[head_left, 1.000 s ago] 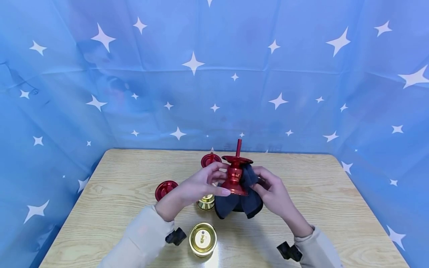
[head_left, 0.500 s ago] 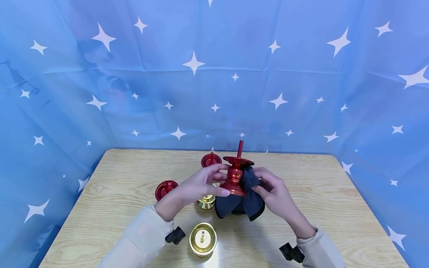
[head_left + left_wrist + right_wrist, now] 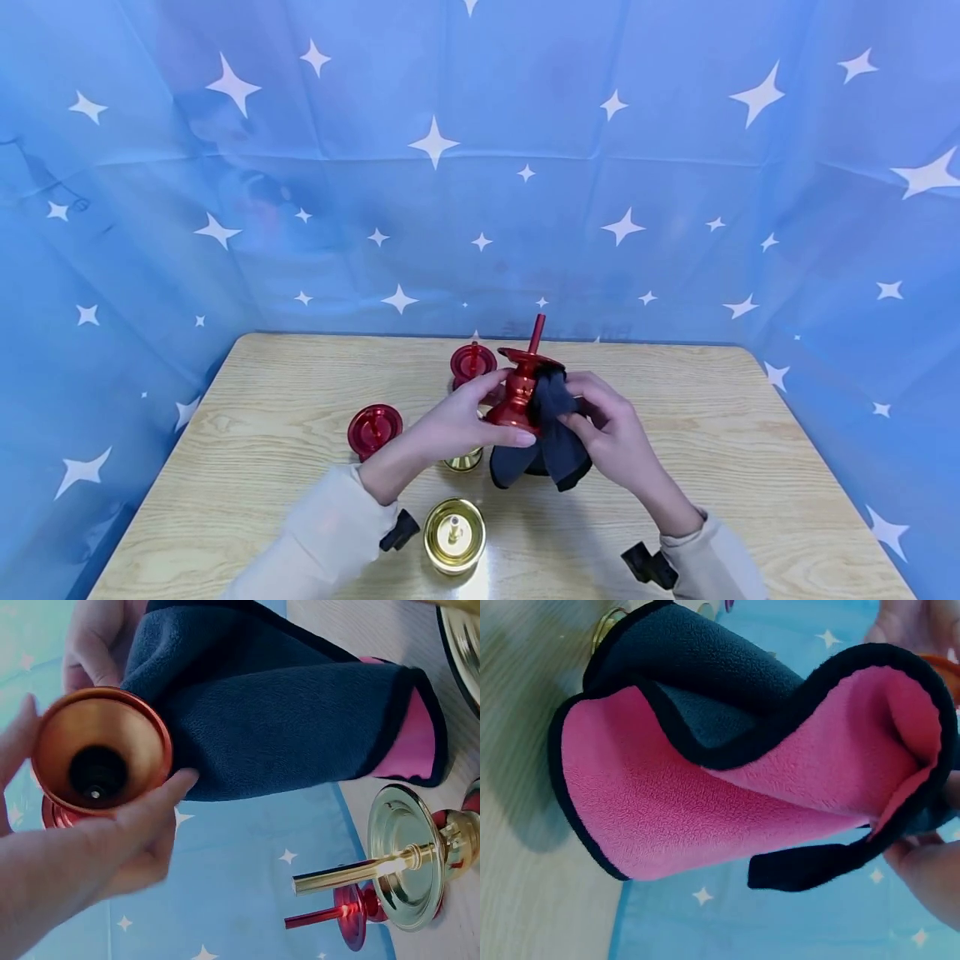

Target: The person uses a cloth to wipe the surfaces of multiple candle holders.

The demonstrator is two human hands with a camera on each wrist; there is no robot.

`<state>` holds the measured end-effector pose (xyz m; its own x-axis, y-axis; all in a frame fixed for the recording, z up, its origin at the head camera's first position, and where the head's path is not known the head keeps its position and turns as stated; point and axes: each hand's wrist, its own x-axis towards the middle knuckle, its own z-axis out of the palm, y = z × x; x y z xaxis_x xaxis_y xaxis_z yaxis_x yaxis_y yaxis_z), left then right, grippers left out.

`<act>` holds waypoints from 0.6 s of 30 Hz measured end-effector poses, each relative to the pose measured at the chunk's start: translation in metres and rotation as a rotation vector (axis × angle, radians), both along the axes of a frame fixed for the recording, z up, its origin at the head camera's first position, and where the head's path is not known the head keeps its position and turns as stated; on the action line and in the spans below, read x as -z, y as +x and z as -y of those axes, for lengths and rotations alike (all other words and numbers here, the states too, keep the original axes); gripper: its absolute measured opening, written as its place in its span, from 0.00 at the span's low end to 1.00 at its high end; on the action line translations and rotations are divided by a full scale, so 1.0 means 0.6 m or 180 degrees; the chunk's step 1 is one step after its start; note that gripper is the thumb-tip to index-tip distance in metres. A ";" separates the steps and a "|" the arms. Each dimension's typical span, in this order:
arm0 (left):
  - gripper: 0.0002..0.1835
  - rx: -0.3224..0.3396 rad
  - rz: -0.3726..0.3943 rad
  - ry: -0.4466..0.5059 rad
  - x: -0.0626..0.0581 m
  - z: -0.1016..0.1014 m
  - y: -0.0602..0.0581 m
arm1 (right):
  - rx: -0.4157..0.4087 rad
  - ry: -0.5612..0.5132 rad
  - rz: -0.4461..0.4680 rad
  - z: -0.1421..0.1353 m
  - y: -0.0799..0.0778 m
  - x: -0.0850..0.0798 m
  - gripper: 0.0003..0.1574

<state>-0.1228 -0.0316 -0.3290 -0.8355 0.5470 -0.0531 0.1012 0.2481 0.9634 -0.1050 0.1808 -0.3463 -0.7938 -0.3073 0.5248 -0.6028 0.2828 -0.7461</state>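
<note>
Above the table, my left hand (image 3: 457,421) grips a shiny red metal candle holder (image 3: 519,392) by its flared base, thumb along the rim. Its spike points up and tilts a little to the right. In the left wrist view the holder's hollow underside (image 3: 112,746) faces the camera. My right hand (image 3: 611,429) pinches a dark blue cloth (image 3: 558,429) and keeps it against the right side of the holder's stem. The cloth hangs down in folds; its pink reverse with black edging (image 3: 705,787) shows in the right wrist view. The cloth hides part of the stem.
Two more red candle holders, one at the left (image 3: 375,429) and one at the back (image 3: 473,363), stand on the wooden table (image 3: 720,467). A gold holder (image 3: 454,536) stands at the front; another (image 3: 463,461) is partly hidden behind my left hand. A starry blue curtain (image 3: 480,275) surrounds the table.
My left hand has shifted slightly right at the holder's base, and the holder tilts more to the right. The cloth's folds have moved slightly with my right hand.
</note>
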 end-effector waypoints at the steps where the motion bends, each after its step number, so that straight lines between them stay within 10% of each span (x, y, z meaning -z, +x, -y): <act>1: 0.39 -0.0031 -0.0037 -0.0032 0.000 -0.001 0.000 | 0.0006 0.0028 -0.0079 0.003 0.001 -0.003 0.20; 8: 0.42 -0.0069 0.0084 -0.0029 -0.002 0.001 -0.002 | 0.0147 0.0344 -0.0631 0.013 0.002 -0.015 0.22; 18: 0.37 0.0636 0.0519 0.0938 -0.005 0.021 -0.011 | 0.0056 0.0151 0.0279 -0.009 -0.013 0.007 0.20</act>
<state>-0.1296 -0.0439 -0.3260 -0.7044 0.7097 0.0071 -0.0410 -0.0507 0.9979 -0.1127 0.1863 -0.3503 -0.8415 -0.3158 0.4384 -0.5305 0.3291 -0.7812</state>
